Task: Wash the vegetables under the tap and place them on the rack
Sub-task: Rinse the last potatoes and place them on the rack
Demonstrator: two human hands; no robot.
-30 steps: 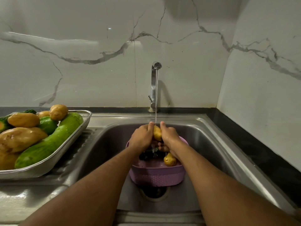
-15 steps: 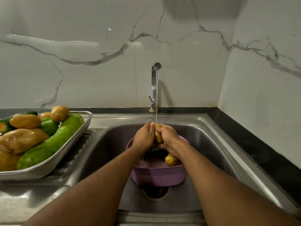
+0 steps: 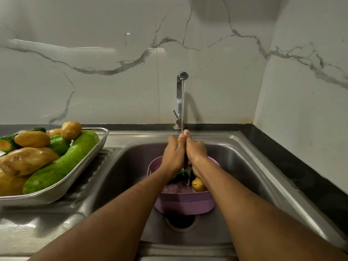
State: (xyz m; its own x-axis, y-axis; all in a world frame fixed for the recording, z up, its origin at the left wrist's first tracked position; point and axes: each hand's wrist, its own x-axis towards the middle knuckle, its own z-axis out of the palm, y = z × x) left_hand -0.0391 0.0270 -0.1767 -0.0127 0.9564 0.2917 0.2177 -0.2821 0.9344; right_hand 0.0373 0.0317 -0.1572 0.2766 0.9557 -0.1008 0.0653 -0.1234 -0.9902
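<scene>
Steel sink (image 3: pixel 250 157) holds purple basket (image 3: pixel 185 205); drainboard (image 3: pixel 37 228) bears rack (image 3: pixel 56 197)

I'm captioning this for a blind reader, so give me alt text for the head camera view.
Two hands, left hand and right hand, pressed together under the running tap, above a purple basket in a steel sink; whatever they hold is hidden. To the left, a metal rack holds washed potatoes and cucumbers.

Dim, warm indoor light falls from above and behind the viewer. A glare streak lies across the far wall (image 3: pixel 62 46) at upper left, and a soft shadow falls right of the tap (image 3: pixel 180 99). The sink (image 3: pixel 250 159) gleams dully. Straight lines bow towards the edges; focus is fairly sharp throughout.
</scene>
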